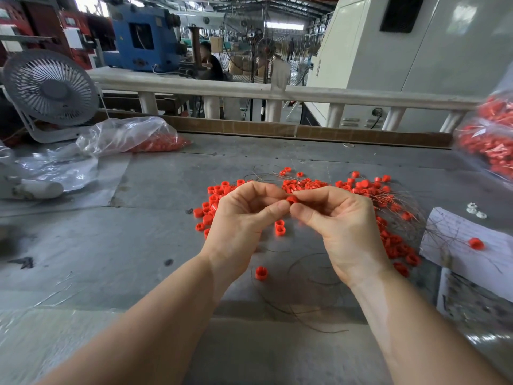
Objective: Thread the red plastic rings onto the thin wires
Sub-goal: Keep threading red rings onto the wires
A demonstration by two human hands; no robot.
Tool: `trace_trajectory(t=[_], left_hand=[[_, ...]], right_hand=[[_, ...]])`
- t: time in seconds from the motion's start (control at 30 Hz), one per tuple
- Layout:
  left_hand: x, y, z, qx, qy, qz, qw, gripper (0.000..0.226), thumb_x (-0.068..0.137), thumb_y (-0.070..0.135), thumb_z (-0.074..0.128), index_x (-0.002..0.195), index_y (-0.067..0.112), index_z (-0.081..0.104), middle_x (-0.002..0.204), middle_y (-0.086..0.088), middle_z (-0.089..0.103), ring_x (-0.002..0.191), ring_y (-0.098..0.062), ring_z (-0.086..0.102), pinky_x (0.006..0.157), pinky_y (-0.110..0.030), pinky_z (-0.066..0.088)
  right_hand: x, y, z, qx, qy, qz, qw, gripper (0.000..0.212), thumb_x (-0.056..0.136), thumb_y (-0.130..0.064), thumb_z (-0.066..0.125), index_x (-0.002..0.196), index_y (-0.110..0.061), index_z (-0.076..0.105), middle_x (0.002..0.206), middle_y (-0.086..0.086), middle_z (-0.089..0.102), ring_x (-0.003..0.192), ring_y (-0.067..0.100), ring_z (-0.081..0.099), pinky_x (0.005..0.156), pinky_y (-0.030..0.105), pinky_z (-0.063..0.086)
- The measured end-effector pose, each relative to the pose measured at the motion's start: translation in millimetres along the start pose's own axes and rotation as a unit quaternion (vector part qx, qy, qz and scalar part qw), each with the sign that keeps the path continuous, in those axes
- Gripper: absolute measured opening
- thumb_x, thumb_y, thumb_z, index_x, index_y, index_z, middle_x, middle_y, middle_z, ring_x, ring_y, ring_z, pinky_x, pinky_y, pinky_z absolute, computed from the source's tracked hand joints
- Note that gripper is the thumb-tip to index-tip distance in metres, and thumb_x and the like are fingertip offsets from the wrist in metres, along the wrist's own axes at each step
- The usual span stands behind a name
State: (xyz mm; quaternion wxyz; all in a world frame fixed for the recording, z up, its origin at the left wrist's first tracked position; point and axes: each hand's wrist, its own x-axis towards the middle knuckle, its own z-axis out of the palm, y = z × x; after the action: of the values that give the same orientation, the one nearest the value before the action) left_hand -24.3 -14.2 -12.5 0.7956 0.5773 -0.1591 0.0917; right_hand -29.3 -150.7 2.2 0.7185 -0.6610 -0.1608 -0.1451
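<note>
Small red plastic ring (292, 199) mostly hidden between fingertips of both hands; wire through it too thin to tell. Loose red rings (213, 201) beyond left hand (238, 220) partly covered by it. Clear plastic bags of red rings (491, 140), far right of right hand (341, 226), cut off by edge, blurred.

Loose red rings (361, 187) and wires (399, 212) crowd the table (155, 240) ahead and right; its left lies bare.
</note>
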Motion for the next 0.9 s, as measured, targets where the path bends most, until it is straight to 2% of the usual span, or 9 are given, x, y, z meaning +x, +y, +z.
trace_trajectory(t=[0.13,0.43,0.57,0.73,0.8,0.9], left_hand=[[0.4,0.2,-1.9,-0.003,-0.011,0.002,1.0,0.015,0.065,0.013,0.07,0.078,0.01,0.063,0.069,0.002,0.07,0.068,-0.008,0.067,0.068,-0.019,0.053],[-0.6,1.5,-2.2,-0.015,-0.015,0.004,1.0,0.015,0.066,0.012,0.07,0.079,0.009,0.065,0.072,0.0,0.071,0.07,-0.01,0.067,0.068,-0.02,0.053],[0.0,3.3,-1.6,-0.022,-0.01,-0.018,1.0,0.017,0.063,0.012,0.07,0.079,0.007,0.064,0.073,-0.004,0.069,0.07,-0.015,0.067,0.073,-0.026,0.054],[0.1,6.8,0.1,-0.036,-0.005,-0.013,0.999,0.016,0.062,0.008,0.069,0.076,0.004,0.062,0.069,-0.003,0.067,0.065,-0.013,0.066,0.066,-0.021,0.054],[0.5,7.0,0.6,-0.028,-0.005,-0.002,1.0,0.011,0.067,0.0,0.069,0.074,0.006,0.063,0.068,-0.001,0.067,0.063,-0.012,0.065,0.065,-0.02,0.053],[0.2,5.6,1.4,-0.002,-0.003,0.023,1.0,0.018,0.074,-0.008,0.065,0.072,0.009,0.063,0.065,0.002,0.067,0.061,-0.009,0.064,0.062,-0.018,0.052]], right_hand=[[0.5,-1.9,-0.1,0.024,-0.01,0.008,1.0,0.012,0.056,-0.015,0.073,0.067,-0.019,0.072,0.072,0.001,0.073,0.072,0.012,0.068,0.066,0.019,0.053],[-0.3,0.3,0.9,0.013,-0.009,-0.009,1.0,0.011,0.059,-0.018,0.073,0.069,-0.021,0.072,0.075,-0.001,0.072,0.075,0.012,0.068,0.071,0.021,0.054],[-0.5,-0.7,0.9,-0.007,-0.019,-0.03,0.999,0.014,0.06,-0.017,0.073,0.073,-0.021,0.07,0.073,-0.003,0.072,0.074,0.009,0.068,0.069,0.017,0.052],[-0.3,0.2,1.6,-0.012,-0.024,-0.042,0.999,0.013,0.06,-0.016,0.074,0.072,-0.022,0.07,0.073,-0.002,0.072,0.072,0.01,0.069,0.069,0.019,0.052],[0.0,0.9,1.8,-0.014,-0.025,-0.045,0.999,0.013,0.06,-0.016,0.074,0.072,-0.022,0.07,0.073,-0.002,0.072,0.072,0.011,0.069,0.069,0.02,0.053],[0.1,1.3,1.8,-0.016,-0.023,-0.049,0.998,0.014,0.06,-0.016,0.075,0.072,-0.022,0.07,0.071,-0.003,0.072,0.068,0.011,0.068,0.068,0.02,0.053]])
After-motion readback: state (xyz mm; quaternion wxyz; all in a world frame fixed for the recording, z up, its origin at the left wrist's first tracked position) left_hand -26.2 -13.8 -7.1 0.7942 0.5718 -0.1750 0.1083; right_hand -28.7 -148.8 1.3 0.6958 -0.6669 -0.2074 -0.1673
